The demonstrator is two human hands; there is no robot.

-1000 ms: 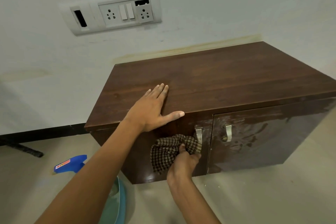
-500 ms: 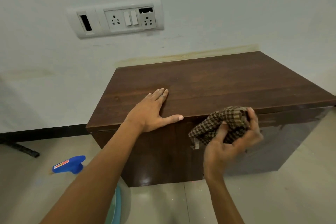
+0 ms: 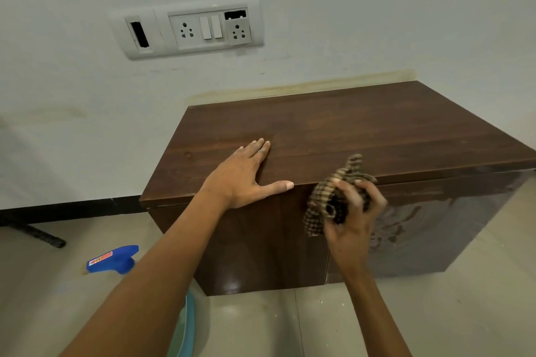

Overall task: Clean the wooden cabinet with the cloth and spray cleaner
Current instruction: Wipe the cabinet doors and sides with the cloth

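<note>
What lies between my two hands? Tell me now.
Head view: only bare cabinet wood separates the left hand, flat on top, from the right hand gripping the cloth.

On the floor (image 3: 261, 327) lie a blue sprayer (image 3: 116, 259) and a teal tub (image 3: 187, 324); the left hand (image 3: 240, 180) rests flat on the cabinet (image 3: 377, 130).

Dark wooden cabinet (image 3: 348, 130); checked cloth (image 3: 316, 210) bunched at front edge.
</note>
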